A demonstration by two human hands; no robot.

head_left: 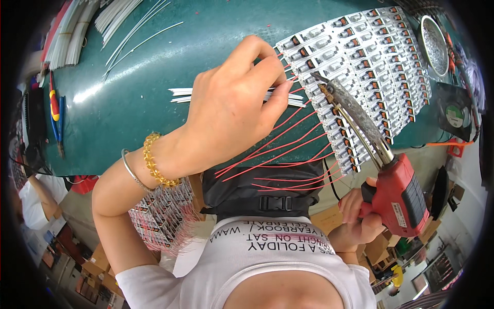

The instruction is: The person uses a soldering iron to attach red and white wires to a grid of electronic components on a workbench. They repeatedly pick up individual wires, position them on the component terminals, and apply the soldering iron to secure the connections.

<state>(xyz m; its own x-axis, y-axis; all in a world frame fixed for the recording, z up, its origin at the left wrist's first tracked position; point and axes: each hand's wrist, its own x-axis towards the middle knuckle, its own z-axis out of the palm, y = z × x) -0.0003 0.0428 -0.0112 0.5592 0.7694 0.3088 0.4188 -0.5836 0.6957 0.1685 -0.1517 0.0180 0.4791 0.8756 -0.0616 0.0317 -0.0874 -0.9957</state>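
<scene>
My left hand (pixel 236 98) is closed in a pinch at the left edge of a sheet of small circuit boards (pixel 355 67). Between thumb and forefinger is a thin wire, mostly hidden by the fingertips. Under that hand lies a bundle of white wires (pixel 180 95). Several red wires (pixel 288 142) run from the sheet's edge toward me and hang past the table edge. My right hand (pixel 360 219) grips the handle of a red and black soldering gun (pixel 404 195). Its dark, crusted tip points up and left, over the sheet near the pinching fingers.
On the green table (pixel 139 123) stand a round metal dish (pixel 435 46) at far right and wire bundles (pixel 69 33) at far left. Pliers (pixel 56 116) lie left. A solder spool (pixel 455 115) is at right. More wired boards (pixel 162 216) sit below the table edge.
</scene>
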